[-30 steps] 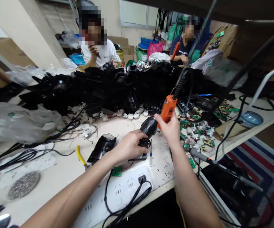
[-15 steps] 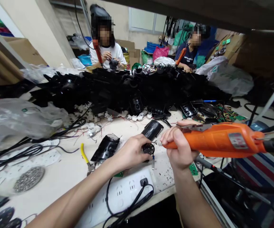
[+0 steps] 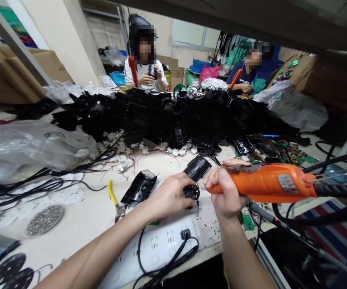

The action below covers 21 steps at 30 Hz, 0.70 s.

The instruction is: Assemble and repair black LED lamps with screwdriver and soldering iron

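Note:
My right hand (image 3: pixel 226 190) is wrapped round an orange electric screwdriver (image 3: pixel 263 184), held nearly level with its tip to the left. The tip meets or almost meets a small round black part (image 3: pixel 192 192); contact is hard to make out. My left hand (image 3: pixel 173 194) grips that round part, its fingers curled over the left side. Just behind lies a black plastic housing (image 3: pixel 197 167). Another black housing (image 3: pixel 140 188) rests left of my left hand, beside yellow-handled cutters (image 3: pixel 116 202). A small blue-topped piece (image 3: pixel 197 209) is below the round part.
A heap of black plastic parts (image 3: pixel 149 116) spans the table's back. A white power strip (image 3: pixel 161 241) with a plugged cable lies in front. Screws form a round pile (image 3: pixel 45 220) at left, near a plastic bag (image 3: pixel 35 142). Two people (image 3: pixel 146 68) work across the table.
The whole view has shifted slightly, so things sit a little lower and mostly further right. Both hands keep their holds. The person opposite has raised a black part.

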Tool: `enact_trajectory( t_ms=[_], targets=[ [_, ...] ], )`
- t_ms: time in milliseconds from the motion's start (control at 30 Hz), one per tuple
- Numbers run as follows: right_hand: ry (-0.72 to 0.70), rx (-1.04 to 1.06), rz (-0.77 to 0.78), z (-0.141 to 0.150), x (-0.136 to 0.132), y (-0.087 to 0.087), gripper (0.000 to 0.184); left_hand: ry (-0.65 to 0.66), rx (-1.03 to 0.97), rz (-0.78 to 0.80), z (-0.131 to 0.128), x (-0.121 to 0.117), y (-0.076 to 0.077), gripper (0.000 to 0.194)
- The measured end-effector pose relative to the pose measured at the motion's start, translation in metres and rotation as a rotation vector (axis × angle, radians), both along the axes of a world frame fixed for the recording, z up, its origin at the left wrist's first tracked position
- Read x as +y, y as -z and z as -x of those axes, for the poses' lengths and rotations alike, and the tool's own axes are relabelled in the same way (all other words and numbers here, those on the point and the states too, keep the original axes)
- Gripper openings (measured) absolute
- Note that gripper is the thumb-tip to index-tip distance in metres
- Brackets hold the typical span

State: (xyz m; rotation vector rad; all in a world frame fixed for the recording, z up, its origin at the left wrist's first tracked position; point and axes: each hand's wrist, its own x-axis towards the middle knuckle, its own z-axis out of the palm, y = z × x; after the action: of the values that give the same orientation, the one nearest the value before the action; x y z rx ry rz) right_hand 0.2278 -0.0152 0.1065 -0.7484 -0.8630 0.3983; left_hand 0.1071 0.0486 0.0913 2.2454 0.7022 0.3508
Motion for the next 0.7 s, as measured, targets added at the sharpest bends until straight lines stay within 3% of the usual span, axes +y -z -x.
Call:
enact_trajectory(
  t_ms=[100, 200, 300, 367, 433, 567, 700],
  targets=[
    [-0.028, 0.002, -0.044, 0.001, -0.004, -0.006, 0.015, -0.018, -0.007, -0.012, 0.003, 0.004, 0.006, 0.036],
    [-0.047, -0.021, -0.080, 0.000, -0.011, -0.014, 0.014, -0.214, -0.057, 0.075, 0.007, 0.009, 0.014, 0.040],
    [-0.044, -0.023, -0.109, 0.001, -0.018, -0.019, 0.015, -0.492, -0.262, 0.493, 0.009, 0.010, 0.016, 0.041],
    [-0.046, -0.026, -0.135, 0.004, -0.021, -0.021, 0.016, -0.583, -0.422, 0.849, 0.007, 0.007, 0.014, 0.035],
    [-0.059, -0.034, -0.147, 0.007, -0.023, -0.023, 0.016, -0.613, -0.528, 1.090, 0.003, 0.001, 0.010, 0.028],
    [-0.065, -0.047, -0.143, 0.015, -0.028, -0.026, 0.014, -0.641, -0.601, 1.311, -0.003, -0.010, 0.006, 0.019],
    [-0.116, -0.073, -0.147, 0.019, -0.034, -0.029, 0.016, -0.683, -0.626, 1.377, -0.004, -0.013, 0.004, 0.020]
  ],
)
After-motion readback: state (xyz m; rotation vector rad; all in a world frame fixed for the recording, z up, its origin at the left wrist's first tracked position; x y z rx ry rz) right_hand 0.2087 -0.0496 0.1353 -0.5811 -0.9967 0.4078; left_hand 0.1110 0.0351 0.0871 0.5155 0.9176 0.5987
